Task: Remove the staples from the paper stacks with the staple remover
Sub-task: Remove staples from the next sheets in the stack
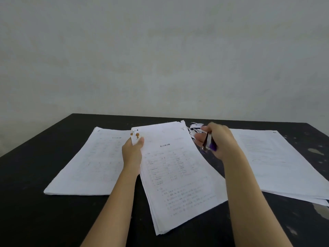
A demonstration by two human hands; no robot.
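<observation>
A thick stack of printed white pages (176,177) lies tilted in the middle of the black table (53,220). My left hand (133,150) grips its upper left corner, where rusty brown stains show, thumb on top. To the right of the stack's top edge, my right hand (213,139) is curled round a staple remover (209,142) with metal jaws and a purple grip. The jaws are just off the paper's right edge. No staple can be made out.
A second paper stack (89,166) lies flat at the left, a third (274,163) at the right. Torn paper scraps (194,128) lie behind the middle stack. Pale paint chips mark the table's right side. A plain grey wall stands behind.
</observation>
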